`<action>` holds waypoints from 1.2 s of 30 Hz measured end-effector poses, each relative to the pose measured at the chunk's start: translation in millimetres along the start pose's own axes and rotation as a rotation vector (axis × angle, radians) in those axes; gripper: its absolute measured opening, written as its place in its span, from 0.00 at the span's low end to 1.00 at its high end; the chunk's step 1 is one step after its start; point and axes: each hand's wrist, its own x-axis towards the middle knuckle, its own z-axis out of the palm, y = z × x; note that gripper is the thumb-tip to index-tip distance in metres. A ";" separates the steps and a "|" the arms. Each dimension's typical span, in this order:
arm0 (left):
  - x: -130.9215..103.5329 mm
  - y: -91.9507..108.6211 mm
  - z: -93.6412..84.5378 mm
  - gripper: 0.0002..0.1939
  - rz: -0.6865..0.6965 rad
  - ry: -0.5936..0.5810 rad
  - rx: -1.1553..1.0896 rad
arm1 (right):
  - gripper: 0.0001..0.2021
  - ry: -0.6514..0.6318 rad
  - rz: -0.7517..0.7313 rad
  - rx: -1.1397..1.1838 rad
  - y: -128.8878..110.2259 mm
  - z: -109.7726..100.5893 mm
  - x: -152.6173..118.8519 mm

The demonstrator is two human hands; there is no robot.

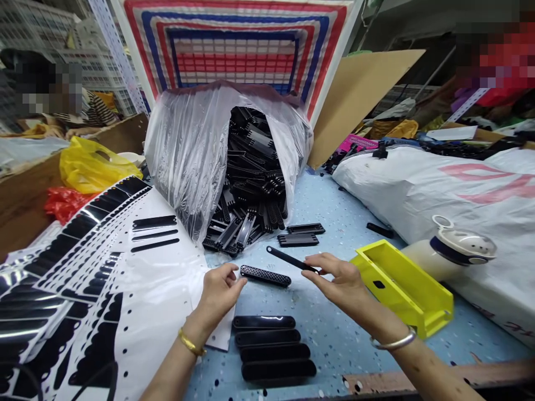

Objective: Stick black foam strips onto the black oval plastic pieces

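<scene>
My left hand (219, 289) is beside the left end of a long black plastic piece (265, 275) with a crisscross-patterned face, lying on the blue table. Its thumb and forefinger are apart, with nothing visible between them. My right hand (336, 275) pinches a thin, flat black strip (290, 259) with rounded ends by its right end, just above the table. Nearer to me, several glossy black pieces (273, 345) lie in a stacked row. Beyond my hands, two slotted black pieces (298, 239) rest by the opening of a clear plastic bag (188, 161) full of similar pieces.
White sheets (154, 295) with black rounded strips cover the left side. A yellow bin (401, 284) stands at right, against a cream bottle (434, 256) and a large white sack (418, 184). A striped bag (146, 33) and cardboard (363, 100) rise behind. Another person (62, 100) is at far left.
</scene>
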 end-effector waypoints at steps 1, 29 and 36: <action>2.5 -2.3 0.8 0.10 0.010 0.003 0.053 | 0.07 -0.016 0.018 0.013 2.2 3.4 2.8; -2.9 -8.9 6.5 0.15 0.049 -0.302 0.125 | 0.08 -0.313 0.086 0.066 15.8 28.4 -3.2; -1.8 -16.5 0.4 0.15 -0.019 -0.353 0.051 | 0.08 -0.436 0.092 0.089 8.0 28.2 -13.0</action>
